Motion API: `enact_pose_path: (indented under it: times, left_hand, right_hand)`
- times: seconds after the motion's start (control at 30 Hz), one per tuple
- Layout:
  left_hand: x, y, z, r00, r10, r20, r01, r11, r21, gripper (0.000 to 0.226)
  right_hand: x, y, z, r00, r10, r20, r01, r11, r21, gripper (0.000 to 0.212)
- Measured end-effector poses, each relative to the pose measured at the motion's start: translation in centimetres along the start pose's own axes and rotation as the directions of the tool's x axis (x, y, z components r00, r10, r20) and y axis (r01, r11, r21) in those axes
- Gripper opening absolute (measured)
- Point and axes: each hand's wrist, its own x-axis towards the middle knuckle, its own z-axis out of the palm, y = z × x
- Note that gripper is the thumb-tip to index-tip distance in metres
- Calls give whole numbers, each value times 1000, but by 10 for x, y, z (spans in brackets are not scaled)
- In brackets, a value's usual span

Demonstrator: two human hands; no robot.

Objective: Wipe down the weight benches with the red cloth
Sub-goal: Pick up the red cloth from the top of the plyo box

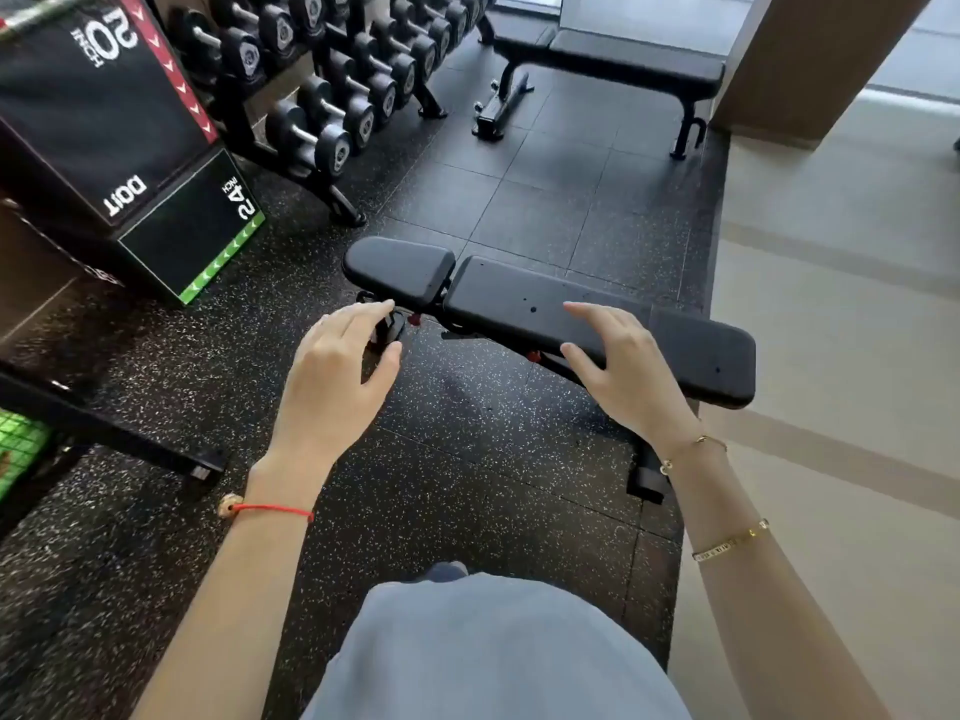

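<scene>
A black padded weight bench [519, 304] stands across the speckled rubber floor just ahead of me, its short seat pad on the left and its long back pad on the right. My left hand [337, 376] hovers in front of the seat pad's near edge, fingers relaxed, holding nothing. My right hand [618, 366] hovers over the near edge of the long pad, fingers loosely spread and empty. A second black bench [623, 59] stands farther back. No red cloth is in view.
A rack of black dumbbells [332, 75] runs along the back left. A black plyo box [119, 148] marked 20 and 24 inch sits at the left. A tan pillar [810, 54] rises at the back right, beside smooth beige flooring [841, 304].
</scene>
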Motion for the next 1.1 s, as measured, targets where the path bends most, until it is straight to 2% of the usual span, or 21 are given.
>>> enact_pose_path:
  times: [0.3, 0.53, 0.73, 1.1]
  left_hand:
    - [-18, -21, 12, 986, -162, -46, 161, 987, -19, 42]
    - [1, -70, 5, 949, -299, -97, 299, 954, -7, 42]
    - [39, -146, -19, 902, -407, -144, 409, 912, -17, 42]
    - [147, -319, -98, 845, -484, -226, 499, 867, 11, 42]
  right_hand:
    - [24, 1, 27, 993, -41, 115, 39, 999, 15, 43]
    - [97, -23, 73, 965, -119, 233, 113, 993, 37, 41]
    - [192, -75, 135, 926, -209, 314, 197, 978, 71, 39]
    - [388, -216, 245, 870, -380, 315, 339, 924, 179, 42]
